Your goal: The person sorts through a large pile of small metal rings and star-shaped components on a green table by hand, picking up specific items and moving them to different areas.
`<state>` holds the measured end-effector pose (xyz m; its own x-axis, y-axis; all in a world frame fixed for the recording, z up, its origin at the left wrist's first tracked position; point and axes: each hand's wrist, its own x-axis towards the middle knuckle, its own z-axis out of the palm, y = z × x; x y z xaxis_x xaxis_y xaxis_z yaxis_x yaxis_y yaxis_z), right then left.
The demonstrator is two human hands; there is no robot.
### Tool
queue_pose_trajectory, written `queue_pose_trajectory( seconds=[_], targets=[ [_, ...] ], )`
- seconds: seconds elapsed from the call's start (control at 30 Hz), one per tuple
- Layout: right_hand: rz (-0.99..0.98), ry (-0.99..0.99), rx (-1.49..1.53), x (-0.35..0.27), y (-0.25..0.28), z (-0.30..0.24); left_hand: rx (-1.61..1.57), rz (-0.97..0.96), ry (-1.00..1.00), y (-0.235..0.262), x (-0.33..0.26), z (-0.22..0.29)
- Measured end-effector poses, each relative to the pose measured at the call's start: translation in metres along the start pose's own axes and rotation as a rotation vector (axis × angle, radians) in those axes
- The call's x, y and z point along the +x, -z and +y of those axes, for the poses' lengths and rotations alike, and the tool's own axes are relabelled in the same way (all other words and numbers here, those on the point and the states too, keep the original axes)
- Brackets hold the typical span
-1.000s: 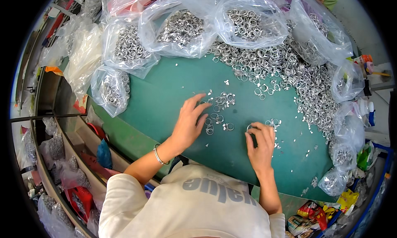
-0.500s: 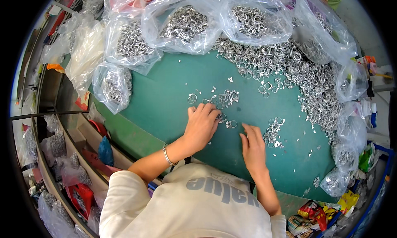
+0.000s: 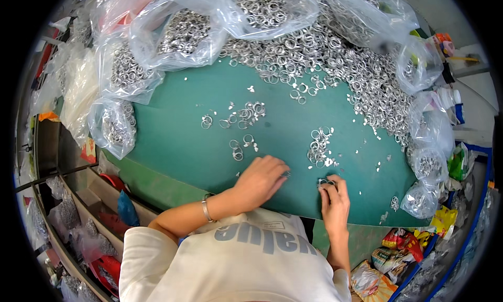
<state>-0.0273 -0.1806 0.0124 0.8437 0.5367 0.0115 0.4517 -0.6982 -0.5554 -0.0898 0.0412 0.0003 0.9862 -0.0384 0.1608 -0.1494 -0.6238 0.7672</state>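
Note:
My left hand [image 3: 261, 181], with a bracelet [image 3: 207, 207] on its wrist, is over the near part of the green tabletop [image 3: 194, 160], fingers bent together. A silvery metal ring shows at its fingertips. To its right, my right hand [image 3: 335, 200] pinches a few similar metal rings [image 3: 326, 183] between thumb and fingers. Just beyond it lies a small cluster of rings [image 3: 318, 147] mixed with little pale flakes. Left of centre lie another loose group of rings [image 3: 251, 114] and a few rings [image 3: 237, 151] nearer my left hand.
A large heap of metal rings [image 3: 367, 82] spreads along the far and right sides. Clear plastic bags of rings [image 3: 186, 32] ring the table edge. Divided shelving [image 3: 94, 197] holding bagged parts stands at left. Colourful packets [image 3: 403, 244] lie at lower right.
My view has shifted, so the table sits further left. Both hands have drawn nearer my body, and the left moved off the middle rings. My right hand has closed on rings.

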Motion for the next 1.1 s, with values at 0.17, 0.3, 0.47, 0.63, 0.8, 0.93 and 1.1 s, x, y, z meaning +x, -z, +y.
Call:
queue_pose_trajectory(
  seconds=[0.17, 0.3, 0.47, 0.63, 0.8, 0.93, 1.1],
  targets=[
    [0.276, -0.167, -0.056, -0.001, 0.019, -0.005, -0.021, -0.186, -0.22, -0.042, 0.013, 0.009],
    [0.235, 0.058, -0.178, 0.035, 0.001, -0.011, 0.082, -0.047, -0.094, -0.038, 0.039, 0.008],
    [0.189, 0.096, -0.151, 0.04, -0.011, -0.002, 0.149, 0.016, -0.118, -0.03, 0.061, 0.001],
    [0.189, 0.044, 0.005, 0.023, 0.011, 0.002, 0.027, 0.067, 0.043, -0.011, 0.047, 0.0],
    [0.01, 0.039, -0.069, 0.012, 0.025, 0.007, -0.092, -0.068, 0.237, -0.001, 0.024, 0.002],
    [0.151, 0.164, 0.15, 0.042, 0.003, -0.008, -0.177, -0.193, 0.095, -0.018, 0.02, 0.007],
    [0.085, 0.324, -0.003, 0.068, -0.016, -0.011, -0.25, -0.313, 0.168, -0.008, 0.029, 0.015]
  ],
)
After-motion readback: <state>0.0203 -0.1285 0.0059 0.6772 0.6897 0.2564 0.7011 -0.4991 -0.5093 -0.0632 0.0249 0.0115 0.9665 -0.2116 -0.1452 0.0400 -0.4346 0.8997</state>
